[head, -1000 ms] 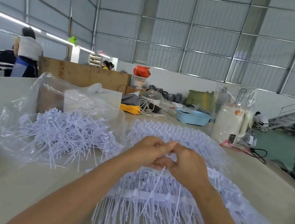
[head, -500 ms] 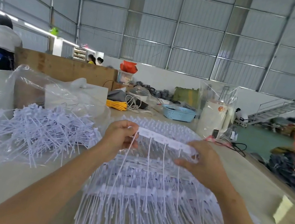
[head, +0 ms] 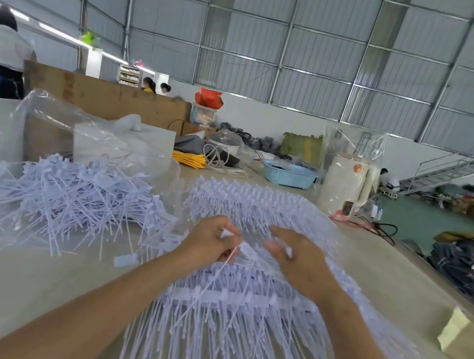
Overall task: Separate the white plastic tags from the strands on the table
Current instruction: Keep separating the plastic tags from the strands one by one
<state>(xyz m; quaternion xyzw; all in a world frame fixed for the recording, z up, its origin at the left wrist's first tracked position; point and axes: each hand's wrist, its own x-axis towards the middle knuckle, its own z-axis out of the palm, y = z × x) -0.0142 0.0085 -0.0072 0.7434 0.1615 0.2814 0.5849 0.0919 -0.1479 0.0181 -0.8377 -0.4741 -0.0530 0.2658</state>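
Landmark: the big heap of white plastic tag strands still on their rails (head: 238, 314), spread over the pale worktop (head: 8, 282).
Left hand (head: 209, 243): over the heap's middle, fingers curled, its grip pinching a thin white plastic tag (head: 230, 256) whose strand slants down towards the heap.
Right hand (head: 299, 260): just right of the left hand, over the same heap; it is motion-blurred, a white piece shows at its fingers, but I cannot tell whether the grip is closed on it.
Loose white plastic tags (head: 76, 196): a tangled pile left of the heap, lying on a clear plastic bag (head: 51, 117).
Single white tag (head: 125, 261): on the worktop between the loose pile and the heap.
Light blue plastic basket (head: 288, 174): beyond the heap, at the far end of the worktop.
Yellowish paper block (head: 465, 343): right of the heap, near the worktop's edge.
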